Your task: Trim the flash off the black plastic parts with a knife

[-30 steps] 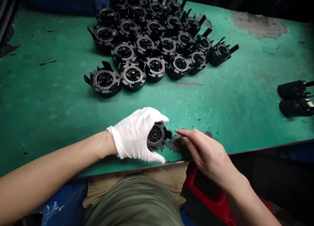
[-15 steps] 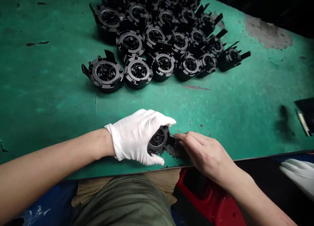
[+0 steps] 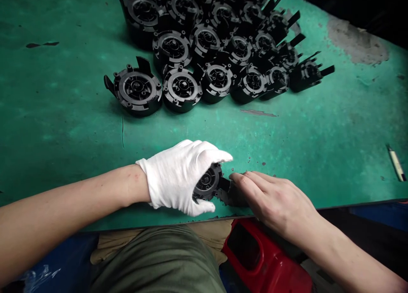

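My left hand (image 3: pixel 178 176), in a white glove, is wrapped around a round black plastic housing (image 3: pixel 207 181) near the table's front edge. The housing's ribbed circular face is turned up, and a flat tab (image 3: pixel 224 184) sticks out on its right side. My bare right hand (image 3: pixel 270 195) is beside that tab, its thumb and forefinger pinched together at the tab's end. Whatever these fingers hold is hidden by the hand.
Several similar black housings (image 3: pixel 182 88) stand in rows at the back of the green table (image 3: pixel 76 127). A pale pen-like tool (image 3: pixel 396 163) lies at the far right. Below the front edge is a red plastic object (image 3: pixel 270 263).
My right hand has shifted slightly right, and the thin metal glint at its fingertips no longer shows. Another person's gloved hand and a dark object at the right have left the view.
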### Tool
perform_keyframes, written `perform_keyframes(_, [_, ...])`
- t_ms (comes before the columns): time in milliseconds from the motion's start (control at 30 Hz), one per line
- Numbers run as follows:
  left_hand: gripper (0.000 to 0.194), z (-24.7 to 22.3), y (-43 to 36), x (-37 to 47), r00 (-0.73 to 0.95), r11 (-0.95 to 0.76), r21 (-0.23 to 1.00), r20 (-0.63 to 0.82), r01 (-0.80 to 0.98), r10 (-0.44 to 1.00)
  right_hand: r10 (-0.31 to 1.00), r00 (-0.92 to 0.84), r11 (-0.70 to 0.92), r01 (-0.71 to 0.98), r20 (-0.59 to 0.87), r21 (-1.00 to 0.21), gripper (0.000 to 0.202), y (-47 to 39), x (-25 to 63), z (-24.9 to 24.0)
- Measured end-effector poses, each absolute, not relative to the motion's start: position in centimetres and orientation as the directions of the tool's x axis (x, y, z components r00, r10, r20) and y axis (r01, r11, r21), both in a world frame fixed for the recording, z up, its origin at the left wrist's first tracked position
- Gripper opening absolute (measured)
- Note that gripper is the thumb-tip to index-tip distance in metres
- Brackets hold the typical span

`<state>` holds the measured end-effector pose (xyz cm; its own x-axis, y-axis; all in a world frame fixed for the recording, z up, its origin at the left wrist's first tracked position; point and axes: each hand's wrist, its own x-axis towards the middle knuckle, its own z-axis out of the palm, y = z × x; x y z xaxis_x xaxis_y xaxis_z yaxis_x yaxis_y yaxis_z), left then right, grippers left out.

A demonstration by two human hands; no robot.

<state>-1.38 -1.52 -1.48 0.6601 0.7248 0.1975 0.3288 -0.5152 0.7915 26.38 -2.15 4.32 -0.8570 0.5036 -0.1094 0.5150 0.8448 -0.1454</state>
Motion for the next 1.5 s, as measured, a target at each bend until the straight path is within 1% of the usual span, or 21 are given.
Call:
perform_keyframes(67, [0.087,-1.5,-1.5,-1.4,0.655,-0.518,0.792,0.208,0.323,0.726,0.527,-0.845,0.829,0.535,-0.093,-0.161,0.027,-2.3,26.4,3.9])
perform_keyframes(100, [0.087,-1.5,-1.6,-1.4,0.650,-0.519,0.793,0.216,0.318,0.729,0.539,-0.838,0.817,0.546,-0.088,-0.188,0.026,-2.3,26.5,3.7])
perform_keyframes(200, [0.084,-1.7,-1.6,-1.3,0.632,-0.522,0.795,0.238,0.310,0.737,0.606,-0.789,0.723,0.600,-0.102,-0.343,0.017,-2.1,26.6,3.3])
perform_keyframes(267, [0.083,-1.8,-1.7,-1.3,0.627,-0.527,0.791,0.246,0.311,0.739,0.651,-0.744,0.629,0.639,-0.148,-0.443,0.013,-2.0,26.5,3.3])
perform_keyframes(333, [0.082,-1.8,-1.6,-1.2,0.627,-0.532,0.787,0.250,0.313,0.738,0.661,-0.721,0.566,0.661,-0.208,-0.492,0.012,-1.9,26.4,3.5])
perform_keyframes(400, [0.081,-1.7,-1.6,-1.2,0.629,-0.534,0.783,0.248,0.317,0.737,0.643,-0.723,0.553,0.666,-0.253,-0.500,0.015,-1.8,26.2,3.6])
perform_keyframes(600, [0.082,-1.5,-1.5,-1.2,0.642,-0.521,0.782,0.209,0.343,0.738,0.608,-0.726,0.535,0.673,-0.320,-0.511,0.024,-1.5,25.9,3.6])
perform_keyframes(767, [0.082,-1.9,-1.6,-1.2,0.649,-0.531,0.772,0.209,0.349,0.731,0.554,-0.732,0.546,0.679,-0.396,-0.491,0.028,-0.9,26.2,3.9])
perform_keyframes(900, [0.080,-1.8,-1.6,-1.2,0.650,-0.535,0.765,0.207,0.359,0.732,0.533,-0.740,0.566,0.673,-0.411,-0.476,0.028,-0.5,26.3,3.8])
perform_keyframes(1100, [0.075,-1.2,-1.3,-1.1,0.669,-0.506,0.767,0.139,0.394,0.731,0.494,-0.766,0.583,0.642,-0.411,-0.497,0.030,0.1,26.1,3.7])
perform_keyframes(1300, [0.075,-1.5,-1.4,-1.0,0.665,-0.521,0.768,0.171,0.372,0.727,0.473,-0.733,0.543,0.679,-0.489,-0.494,0.033,0.4,25.9,4.1])
perform_keyframes(1400, [0.073,-1.5,-1.3,-1.0,0.662,-0.530,0.767,0.188,0.362,0.725,0.449,-0.745,0.511,0.667,-0.492,-0.543,0.034,1.1,25.6,4.4])
perform_keyframes(1500, [0.060,-1.2,-1.1,-0.9,0.669,-0.522,0.772,0.176,0.361,0.723,0.373,-0.774,0.405,0.633,-0.513,-0.661,0.034,2.4,25.3,4.6])
